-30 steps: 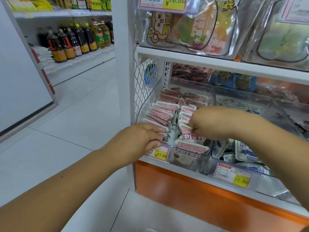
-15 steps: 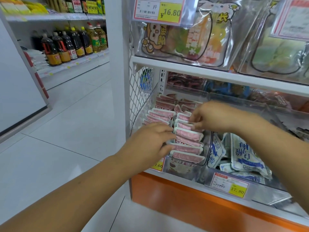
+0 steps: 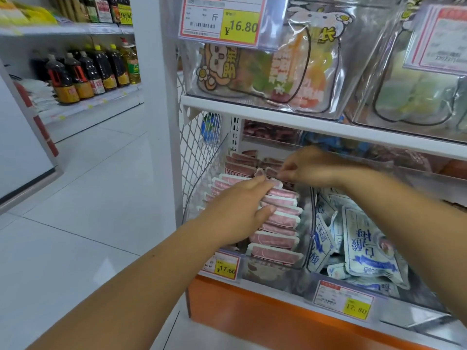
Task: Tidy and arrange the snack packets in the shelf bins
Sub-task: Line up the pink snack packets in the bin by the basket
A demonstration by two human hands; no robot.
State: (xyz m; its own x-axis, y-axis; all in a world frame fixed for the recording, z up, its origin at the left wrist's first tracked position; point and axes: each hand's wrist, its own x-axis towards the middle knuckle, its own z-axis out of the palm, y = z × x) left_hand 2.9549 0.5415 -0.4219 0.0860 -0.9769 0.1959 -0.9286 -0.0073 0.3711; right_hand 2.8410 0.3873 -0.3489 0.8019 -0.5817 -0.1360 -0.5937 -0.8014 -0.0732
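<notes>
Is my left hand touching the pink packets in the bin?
Touching. The head view shows the left hand with fingers lying across the tops of the pink packets, thumb against the row.

Dark sauce bottles [image 3: 83,77] on far shelf [image 3: 101,103] (left side); pale tiled floor [image 3: 88,198].

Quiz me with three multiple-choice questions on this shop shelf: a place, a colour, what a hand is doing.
1. Where are the blue-and-white packets? A) on the floor B) in the bin right of the pink packets C) on the top shelf
2. What colour is the panel below the bins? A) green B) orange C) black
3. What is the right hand doing? A) hanging idle B) holding a bottle C) pinching a pink packet
1 B: they fill the neighbouring bin. 2 B: plainly orange. 3 C: its fingertips nip a packet's top.
</notes>
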